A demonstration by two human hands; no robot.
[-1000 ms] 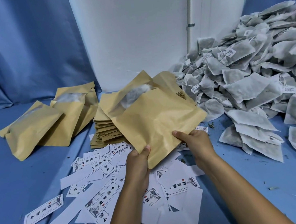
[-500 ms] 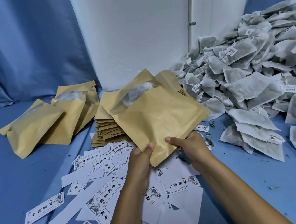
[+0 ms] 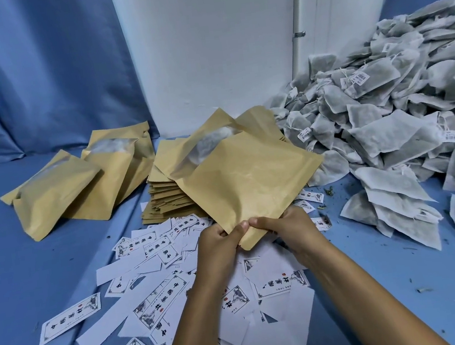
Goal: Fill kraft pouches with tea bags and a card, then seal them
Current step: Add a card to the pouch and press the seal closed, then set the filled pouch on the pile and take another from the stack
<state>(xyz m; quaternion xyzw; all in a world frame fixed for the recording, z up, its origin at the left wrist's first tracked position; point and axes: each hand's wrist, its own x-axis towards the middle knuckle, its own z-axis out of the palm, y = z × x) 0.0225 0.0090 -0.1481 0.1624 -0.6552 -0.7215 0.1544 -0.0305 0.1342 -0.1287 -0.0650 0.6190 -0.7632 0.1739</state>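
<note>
A kraft pouch point(image 3: 245, 175) with a clear window showing tea bags inside is held tilted above the cards. My left hand point(image 3: 218, 244) and my right hand point(image 3: 285, 227) pinch its near edge side by side, thumbs on top and nearly touching. Printed white cards point(image 3: 161, 296) lie scattered beneath my arms. A big heap of grey tea bags point(image 3: 388, 128) fills the right side. A stack of flat kraft pouches point(image 3: 166, 200) sits behind the held pouch, partly hidden by it.
Filled kraft pouches point(image 3: 77, 180) lie in a loose group at the left on the blue cloth point(image 3: 16, 272). A white board point(image 3: 209, 44) stands upright at the back, with a blue curtain point(image 3: 27, 68) to its left. Tea crumbs dot the cloth at the right.
Both hands have slid together along the pouch's near edge, from about a hand's width apart to thumbs almost touching. The pouch stays at about the same place.
</note>
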